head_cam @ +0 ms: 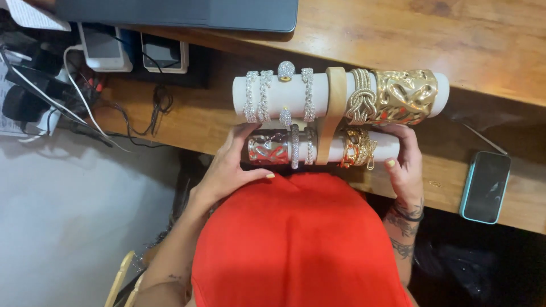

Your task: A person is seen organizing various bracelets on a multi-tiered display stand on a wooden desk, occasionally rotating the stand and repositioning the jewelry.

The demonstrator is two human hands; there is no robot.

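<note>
Bracelet stand [335, 113] sits on my wooden tabletop [432, 34], its lower white roll gripped at both ends by my left hand [233, 165] and right hand [406, 162]. A phone [485, 186] lies to the right; tangled cables [85, 102] hang left above a pale floor [68, 227].

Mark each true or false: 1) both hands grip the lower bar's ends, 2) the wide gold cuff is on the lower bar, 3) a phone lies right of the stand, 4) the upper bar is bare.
1) True: left hand and right hand cup the ends of the lower bar.
2) False: the wide gold cuff sits on the upper bar.
3) True: a phone lies on the wooden table.
4) False: it carries several bracelets.
</note>
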